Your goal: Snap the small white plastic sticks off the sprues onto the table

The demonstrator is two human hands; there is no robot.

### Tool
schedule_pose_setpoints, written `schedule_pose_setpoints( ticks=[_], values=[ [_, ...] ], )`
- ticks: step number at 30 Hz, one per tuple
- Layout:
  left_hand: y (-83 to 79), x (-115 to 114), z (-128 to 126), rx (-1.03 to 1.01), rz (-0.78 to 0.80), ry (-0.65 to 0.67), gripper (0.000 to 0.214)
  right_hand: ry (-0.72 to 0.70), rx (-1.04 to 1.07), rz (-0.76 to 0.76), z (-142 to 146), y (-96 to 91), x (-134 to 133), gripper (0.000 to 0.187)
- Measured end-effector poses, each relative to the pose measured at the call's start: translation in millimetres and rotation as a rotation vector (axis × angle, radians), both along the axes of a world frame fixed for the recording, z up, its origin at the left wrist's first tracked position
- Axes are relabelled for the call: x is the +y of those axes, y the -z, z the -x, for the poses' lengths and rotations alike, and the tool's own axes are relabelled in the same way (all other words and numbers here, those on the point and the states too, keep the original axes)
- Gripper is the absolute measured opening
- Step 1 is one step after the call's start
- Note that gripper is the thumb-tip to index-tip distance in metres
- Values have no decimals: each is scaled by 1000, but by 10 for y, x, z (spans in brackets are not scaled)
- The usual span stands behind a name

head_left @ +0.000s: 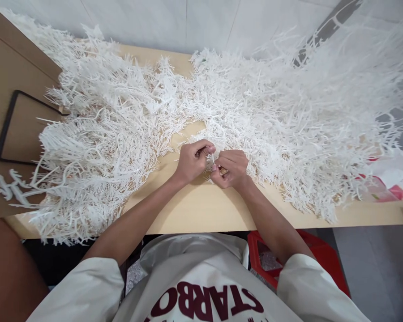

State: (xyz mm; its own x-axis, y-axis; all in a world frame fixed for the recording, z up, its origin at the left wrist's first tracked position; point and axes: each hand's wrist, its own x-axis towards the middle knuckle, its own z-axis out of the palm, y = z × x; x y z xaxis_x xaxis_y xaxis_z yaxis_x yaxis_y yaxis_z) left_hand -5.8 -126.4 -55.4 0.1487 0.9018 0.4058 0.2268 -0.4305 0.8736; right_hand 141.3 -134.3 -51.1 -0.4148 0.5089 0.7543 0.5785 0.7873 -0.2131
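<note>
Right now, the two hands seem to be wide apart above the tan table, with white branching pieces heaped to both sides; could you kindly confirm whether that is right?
Not quite: the left hand and right hand are close together, not wide apart, as the head view shows. They are indeed above the tan table, with white branching pieces heaped to both sides.

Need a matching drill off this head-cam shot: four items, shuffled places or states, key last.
1. left hand
2. white sprigs
3. black loop
4. red stool

A. heaped across the tabletop
B. below table level, right of the shirt
C. beside the right hand, fingers curled
D. against the brown panel, far left

Pairs: 1-C, 2-A, 3-D, 4-B
</note>
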Motion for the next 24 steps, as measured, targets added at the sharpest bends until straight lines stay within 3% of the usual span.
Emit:
schedule_pose_setpoints(
  ticks=[3,5,7,9,12,18,24],
  values=[
    [54,122,60,-46,10,-70,19,-97,27,-16,93,-20,-121,22],
    [83,232,134,-126,10,-263,21,-275,27,-46,194,-29,-232,19],
    [86,299,199,-139,33,-346,24,-392,-46,-57,263,-36,-295,16],
    [65,287,219,-127,50,-300,26,-344,-48,-11,250,-46,-263,11],
    [39,176,163,-59,17,-206,25,-122,49,132,93,-66,-88,21],
    [119,86,104,169,-172,-42,19,124,232,484,-54,-52,103,21],
    [106,96,135,225,-274,-36,19,145,196,577,15,-48,93,22]
  ],
)
